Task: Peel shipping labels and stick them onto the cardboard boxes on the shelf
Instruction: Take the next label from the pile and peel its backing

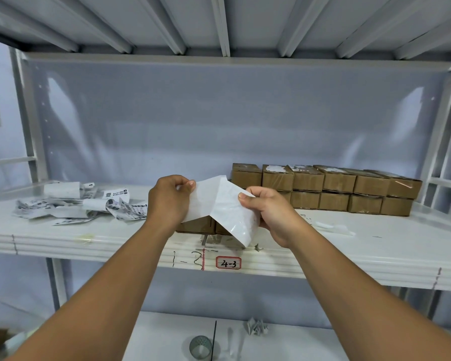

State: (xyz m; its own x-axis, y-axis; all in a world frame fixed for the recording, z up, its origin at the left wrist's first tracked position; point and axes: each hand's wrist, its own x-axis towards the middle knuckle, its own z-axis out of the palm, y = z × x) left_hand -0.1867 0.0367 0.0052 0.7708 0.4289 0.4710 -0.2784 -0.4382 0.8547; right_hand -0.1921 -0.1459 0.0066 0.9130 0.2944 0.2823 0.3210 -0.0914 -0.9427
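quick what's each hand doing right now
Left hand: pinching the left end of the label sheet.
Right hand: gripping the same sheet's right side.

Both the left hand (170, 199) and right hand (268, 214) pinch a white label (220, 204) above the shelf's (349, 246) front edge. Cardboard boxes (323, 188) line its back right.

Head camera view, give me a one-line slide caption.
Left hand and right hand pinch a label sheet over the shelf, cardboard boxes stacked behind, loose labels at left.
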